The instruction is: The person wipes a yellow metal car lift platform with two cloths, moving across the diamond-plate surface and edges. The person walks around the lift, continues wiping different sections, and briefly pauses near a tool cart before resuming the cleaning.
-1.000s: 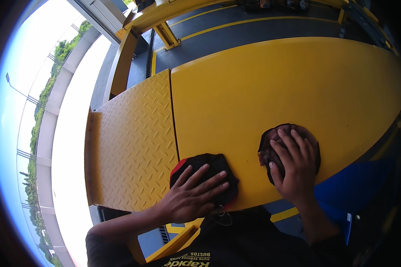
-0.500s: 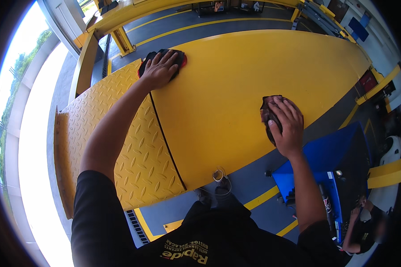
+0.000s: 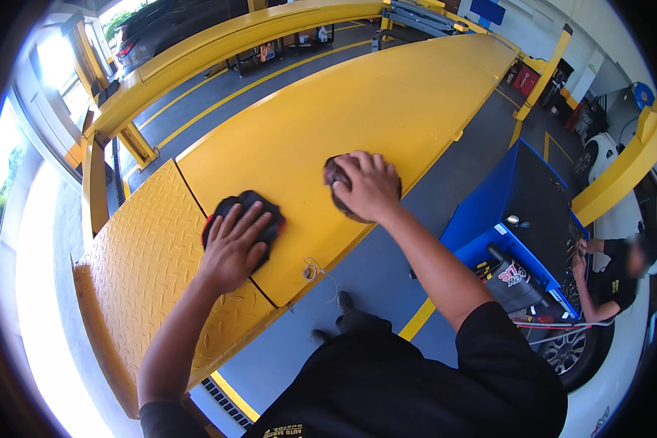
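On the near part of the one yellow lift platform [image 3: 328, 109], your two hands are set down on two cloths, one under each. Your left hand [image 3: 230, 255] lies palm down on one black cloth [image 3: 271, 228] with red showing at its edges, its fingers spread fairly wide. That cloth lies across the single dark seam [image 3: 190, 188] where the platform meets one yellow diamond-plate ramp [image 3: 142, 248] on the left. Your right hand [image 3: 370, 190] covers one dark brownish cloth [image 3: 333, 176], farther along the platform and near its right edge; its fingers lie outstretched and rather narrow together, and you cannot tell whether the tips pinch the fabric. The two cloths are well apart, with yellow surface between them

At the near edge of the platform is one loop of thin wire [image 3: 312, 271], and your two shoes show on the floor just beyond it. To the right stand one blue tool cart [image 3: 482, 196] and one co-worker [image 3: 624, 276] in a black shirt, two hands near the cart's edge. Far left, one dark car [image 3: 171, 36] is parked
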`<state>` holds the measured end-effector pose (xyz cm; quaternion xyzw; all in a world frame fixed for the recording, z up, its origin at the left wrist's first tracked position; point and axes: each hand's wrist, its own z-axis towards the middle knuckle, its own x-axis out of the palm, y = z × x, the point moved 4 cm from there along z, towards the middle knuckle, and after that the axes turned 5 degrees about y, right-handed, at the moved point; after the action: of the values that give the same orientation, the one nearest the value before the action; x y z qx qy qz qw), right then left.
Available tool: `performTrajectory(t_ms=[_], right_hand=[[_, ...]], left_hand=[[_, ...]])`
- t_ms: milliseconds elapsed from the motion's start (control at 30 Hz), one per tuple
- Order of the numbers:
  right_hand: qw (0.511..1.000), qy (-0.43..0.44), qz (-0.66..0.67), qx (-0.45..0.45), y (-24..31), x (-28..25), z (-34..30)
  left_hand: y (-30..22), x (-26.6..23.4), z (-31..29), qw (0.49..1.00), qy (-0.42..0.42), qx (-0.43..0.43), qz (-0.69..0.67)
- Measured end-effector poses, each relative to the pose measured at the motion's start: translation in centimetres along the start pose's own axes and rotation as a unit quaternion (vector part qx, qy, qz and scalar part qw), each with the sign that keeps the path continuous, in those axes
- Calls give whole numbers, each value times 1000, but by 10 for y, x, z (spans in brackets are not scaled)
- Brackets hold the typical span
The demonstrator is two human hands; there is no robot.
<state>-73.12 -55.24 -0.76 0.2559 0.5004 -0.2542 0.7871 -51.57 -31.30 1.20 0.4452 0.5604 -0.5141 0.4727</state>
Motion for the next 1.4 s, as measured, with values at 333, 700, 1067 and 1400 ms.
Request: performTrajectory(t_ms=[333,700,1067,1400], right_hand=[[947,88,196,-238,91,4,-26],[998,42,-36,27,-335,7,109],[945,14,-98,312,-494,4,173],[919,116,327,-189,-6,2,17]], left_hand=[[132,-21,73,961,4,-269,55],[186,2,59,967,-44,-236,81],[182,3,78,972,-70,-212,77],[169,-1,63,961,-59,-255,88]])
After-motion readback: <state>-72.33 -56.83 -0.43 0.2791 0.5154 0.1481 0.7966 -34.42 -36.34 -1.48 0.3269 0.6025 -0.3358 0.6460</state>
